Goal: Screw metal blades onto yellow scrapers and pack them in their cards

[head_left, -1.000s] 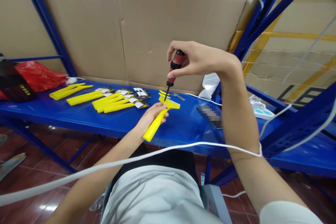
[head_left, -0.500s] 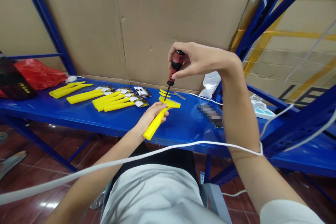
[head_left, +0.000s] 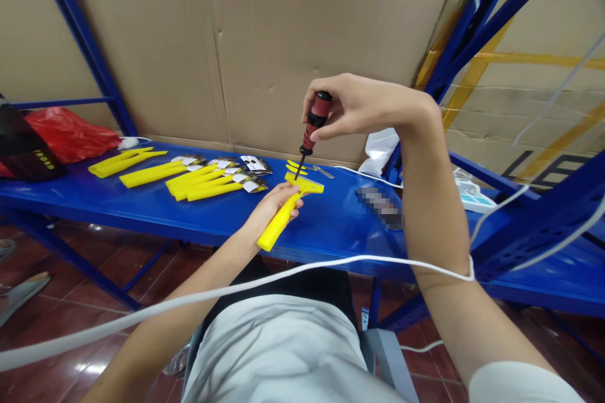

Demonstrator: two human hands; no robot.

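My left hand (head_left: 278,203) is closed around the neck of a yellow scraper (head_left: 278,223), whose handle slants down toward me and whose wide head points away. In my right hand (head_left: 338,110) is a red and black screwdriver (head_left: 316,119), gripped by its handle and held nearly upright. The screwdriver's tip meets the left part of the scraper head; any screw there is too small to make out. Just behind the head lie thin yellow strips (head_left: 297,167) and some flat metal blades (head_left: 324,171).
Several yellow scrapers (head_left: 208,186) with card labels lie on the blue table (head_left: 155,217) to the left. A red plastic bag (head_left: 70,132) and a black container are farther left. A blurred dark object (head_left: 380,206) lies to the right. A white cable (head_left: 302,266) crosses before my body.
Both hands keep nearly the same position. The screwdriver handle looks slightly turned, with its tip still on the scraper head.
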